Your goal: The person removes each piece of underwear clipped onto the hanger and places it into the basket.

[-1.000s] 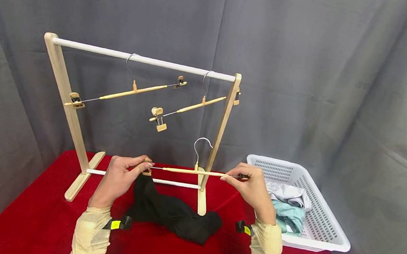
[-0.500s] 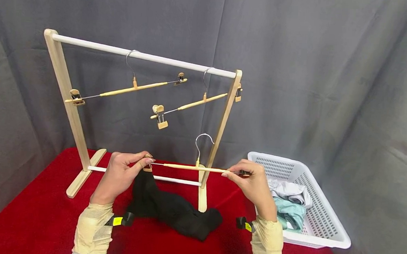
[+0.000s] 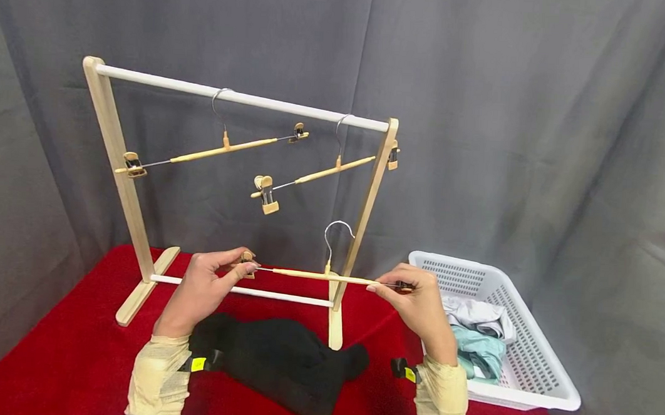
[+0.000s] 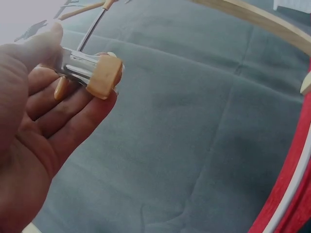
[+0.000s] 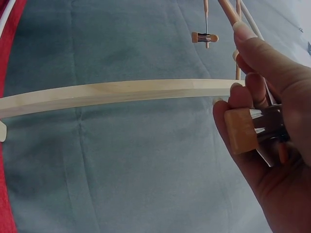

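Between my two hands a clip hanger is held level, its metal hook pointing up. My left hand pinches the clip at the left end. That wooden clip has no cloth at its jaws in the left wrist view. With thumb and fingers my right hand grips the bar near its right end. The right wrist view has the other clip lying by my palm, also without cloth. Below the hanger a black garment lies crumpled on the red cloth, touched by neither hand.
Behind my hands stands a wooden rack with a white top rail. Two more clip hangers hang from it, a left one and a right one. A white basket at right contains white and teal clothes.
The black garment, earlier hanging from the left clip, has dropped free and now lies on the red cloth. Both hands still hold the hanger at about the same height.
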The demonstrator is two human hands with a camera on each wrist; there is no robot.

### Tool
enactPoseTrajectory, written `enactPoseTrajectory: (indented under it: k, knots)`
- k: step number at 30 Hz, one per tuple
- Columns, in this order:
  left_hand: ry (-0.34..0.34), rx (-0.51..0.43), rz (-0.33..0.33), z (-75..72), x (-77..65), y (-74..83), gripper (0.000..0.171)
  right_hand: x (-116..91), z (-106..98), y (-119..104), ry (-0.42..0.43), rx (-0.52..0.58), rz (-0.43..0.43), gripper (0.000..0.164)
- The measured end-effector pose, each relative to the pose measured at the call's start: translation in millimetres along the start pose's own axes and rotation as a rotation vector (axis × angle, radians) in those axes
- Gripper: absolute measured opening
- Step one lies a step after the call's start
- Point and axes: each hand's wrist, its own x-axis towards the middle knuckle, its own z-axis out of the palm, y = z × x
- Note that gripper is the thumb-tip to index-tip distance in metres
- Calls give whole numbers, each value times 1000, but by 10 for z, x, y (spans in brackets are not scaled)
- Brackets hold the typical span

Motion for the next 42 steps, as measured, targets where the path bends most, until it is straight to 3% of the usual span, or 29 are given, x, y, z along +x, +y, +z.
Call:
enactPoseTrajectory:
  k: [5, 9, 12, 16, 21, 26, 34, 42]
  knots:
    - [12, 26, -43, -12, 8, 166, 29, -2, 4, -2, -2, -10, 5, 8]
    - [31, 53, -43, 19, 1, 203, 33, -17, -1, 7, 7, -11, -1, 9]
    - [59, 55, -9, 56, -7, 173, 37, -32, -5, 10, 5, -13, 3, 9]
    - [96, 60, 55, 111, -6, 18, 51, -47, -5, 7, 7, -7, 7, 9]
    - [85, 70, 99, 162, -6, -144, 66, -43, 3, 1, -7, 0, -14, 11]
    - [32, 72, 81, 207, 1, -148, 53, -22, 37, -2, -30, 11, -18, 11]
    - [-58, -2, 32, 216, -16, 76, 35, -32, 57, -14, -52, 16, -7, 9]
    - [-114, -42, -9, 250, -14, -104, 13, -24, 60, -34, -47, -2, 15, 9]
